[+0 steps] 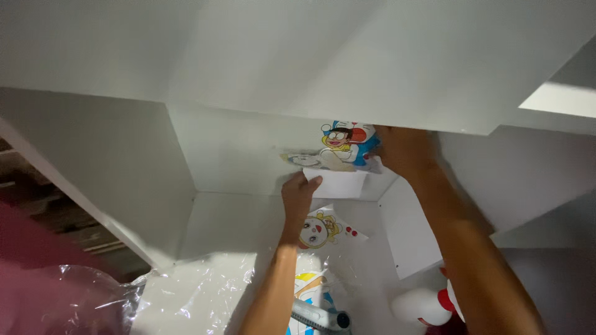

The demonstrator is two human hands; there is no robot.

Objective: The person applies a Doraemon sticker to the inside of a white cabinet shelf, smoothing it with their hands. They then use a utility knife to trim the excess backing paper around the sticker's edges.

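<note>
Near: clear plastic wrap point(186, 291) and loose sticker sheets point(310, 285) lie on the cabinet floor point(217, 223); white spray bottle point(422, 307) cut off at frame edge.
Left hand point(299, 192): pinching white backing paper point(338, 183), peeled down.
Right hand point(400, 149): pressed flat on the cartoon sticker point(344, 146), holding nothing.
Sticker: on back panel point(236, 155).
Risk: creases or bubbles if backing pulls unevenly.
Hidden: right fingertips blurred; sticker top behind upper panel point(310, 56).

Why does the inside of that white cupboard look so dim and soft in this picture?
Head view: the top panel shades the recess, so the cartoon sticker and right hand sit in shadow; the left hand looks slightly blurred; the plastic wrap shows pale glare; a bright patch glows at upper right.
</note>
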